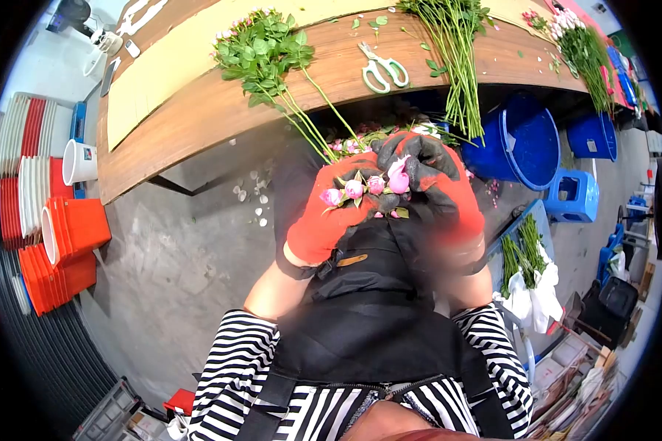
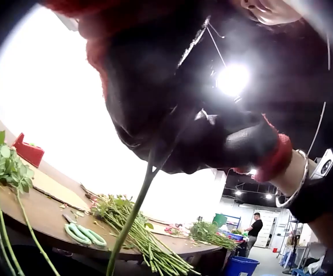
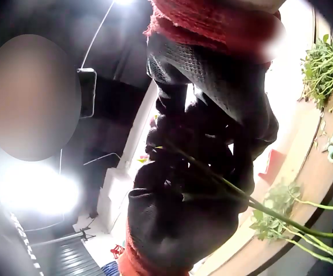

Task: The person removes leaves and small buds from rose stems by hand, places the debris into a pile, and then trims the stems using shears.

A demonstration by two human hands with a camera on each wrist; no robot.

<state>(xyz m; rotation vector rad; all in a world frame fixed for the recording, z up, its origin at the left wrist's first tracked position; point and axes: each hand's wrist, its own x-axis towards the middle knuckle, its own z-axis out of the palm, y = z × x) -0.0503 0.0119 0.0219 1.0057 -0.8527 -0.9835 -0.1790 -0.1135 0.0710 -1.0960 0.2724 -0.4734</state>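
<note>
Both hands wear red gloves with black palms and meet in front of the black apron. My left hand (image 1: pixel 329 217) grips a spray of pink roses, with several small blooms (image 1: pixel 354 189) showing along its fingers. Beside them is a larger pink rose bloom (image 1: pixel 399 175), where the curled fingertips of my right hand (image 1: pixel 445 180) pinch at the petals. A green stem (image 2: pixel 130 221) runs down from the hands in the left wrist view. The stem (image 3: pixel 270 213) also leads out between the gloves in the right wrist view. Gloves hide most of the grasp.
On the wooden table (image 1: pixel 221 110) lie leafy roses (image 1: pixel 265 55), green-handled scissors (image 1: pixel 384 70) and a long-stemmed bunch (image 1: pixel 456 66). Blue buckets (image 1: pixel 526 147) and a blue stool (image 1: pixel 572 195) stand at right. Orange bins (image 1: pixel 73 228) are stacked left. Petals (image 1: pixel 261 198) litter the floor.
</note>
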